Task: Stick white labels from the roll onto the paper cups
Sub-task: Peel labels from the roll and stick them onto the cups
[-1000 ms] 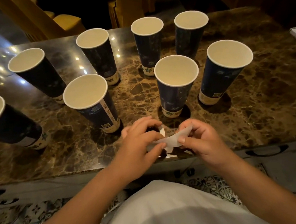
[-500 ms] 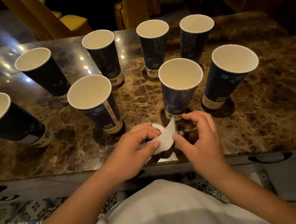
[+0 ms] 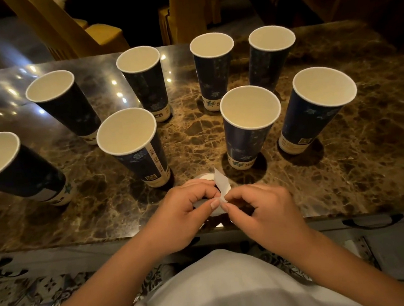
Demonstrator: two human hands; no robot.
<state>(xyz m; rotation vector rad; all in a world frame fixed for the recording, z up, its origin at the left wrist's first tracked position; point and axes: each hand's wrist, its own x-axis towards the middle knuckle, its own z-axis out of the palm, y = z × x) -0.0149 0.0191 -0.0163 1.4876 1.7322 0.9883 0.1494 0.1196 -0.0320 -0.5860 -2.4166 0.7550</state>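
Head view: eight paper cups stand upright on the marble table (image 3: 348, 175), none showing a white label on the side facing the camera; the far-left cup (image 3: 10, 168) has a pale patch low on its wall, too dim to call.

Left hand (image 3: 182, 212) curls around the label roll (image 3: 204, 177) at the near table edge, thumb and forefinger pinching the paper. Right hand (image 3: 264, 208) pinches the loose strip (image 3: 221, 183) at its lower end, fingertips nearly touching the left thumb.

Change over the last second: the strip lay flat and stretched between the hands, then rose; now it stands up in a curl behind the fingers, and the right hand has closed in from the side to meet the left.

Reading: the person looks to be working a label free of its backing, peel not finished. No cup touched yet; nearest candidates are the two front cups (image 3: 130, 145) (image 3: 250, 125).
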